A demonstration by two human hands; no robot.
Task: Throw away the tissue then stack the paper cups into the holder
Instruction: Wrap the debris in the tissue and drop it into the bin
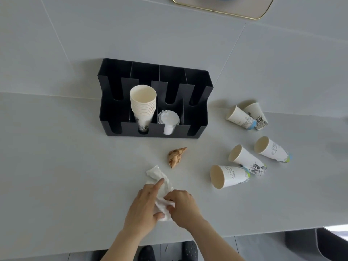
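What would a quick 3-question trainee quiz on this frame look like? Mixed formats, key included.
1. True or false: every loose paper cup on the table lies on its side.
2. Multiple choice: the white tissue is (A) inside the black holder, (B) gathered between both hands, (C) under a cup.
3. Fill in: the cup stack stands in the holder just left of the clear ____.

Key
1. True: all five, e.g. the nearest cup, are tipped over to the right of the holder.
2. B: the left hand and right hand both hold it at the near edge; the brown crumpled paper lies untouched.
3. Lids.
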